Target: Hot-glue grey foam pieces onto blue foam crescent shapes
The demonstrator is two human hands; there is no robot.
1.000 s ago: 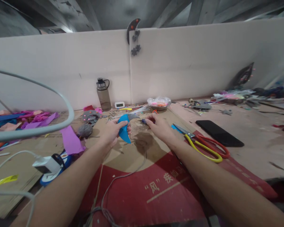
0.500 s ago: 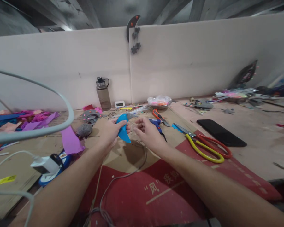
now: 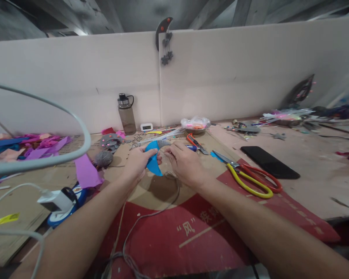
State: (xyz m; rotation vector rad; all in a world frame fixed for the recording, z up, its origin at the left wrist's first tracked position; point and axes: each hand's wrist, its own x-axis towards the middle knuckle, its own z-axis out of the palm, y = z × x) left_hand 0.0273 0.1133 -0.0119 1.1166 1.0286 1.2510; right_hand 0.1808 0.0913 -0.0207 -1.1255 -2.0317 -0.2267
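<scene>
L hand (image 3: 141,159) grips blue crescent (image 3: 153,164), centre, over cardboard (image 3: 151,240); R hand (image 3: 186,162), fingers pinched, prob. on grey yarn (image 3: 163,143); looks like winding step; next turn prob. needs yarn taut, crescent steady.

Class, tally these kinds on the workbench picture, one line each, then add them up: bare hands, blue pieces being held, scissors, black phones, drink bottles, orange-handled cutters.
Bare hands: 2 (left hand, right hand)
Held blue piece: 1
Scissors: 1
Black phone: 1
Drink bottle: 1
Orange-handled cutter: 1
Total: 7
</scene>
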